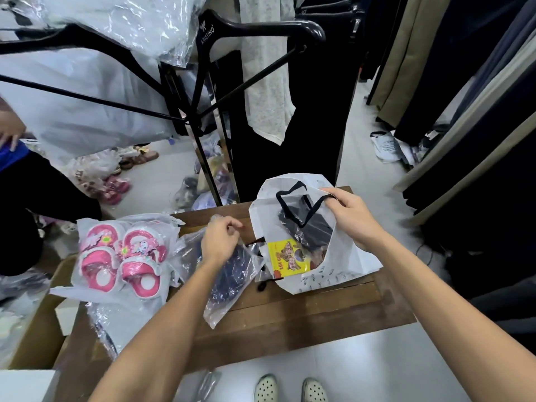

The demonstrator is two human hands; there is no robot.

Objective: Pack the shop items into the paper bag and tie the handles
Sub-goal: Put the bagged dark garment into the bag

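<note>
Seen from the head camera, the right hand (352, 217) reaches forward with its grip pinched on a black handle (314, 206) at the mouth of the white paper bag (345, 256), holding it open. The left hand (222, 240) bends at the wrist, its grip closed on the top of a clear plastic packet (232, 281) with something dark inside, possibly footwear. Both rest over a brown wooden table (290, 314) on a pale floor, amid clothes racks. The bag lies tilted on the table's far right, already holding dark items and a yellow packet (285, 258). Bagged pink sandals (121, 261) lie on the left.
</note>
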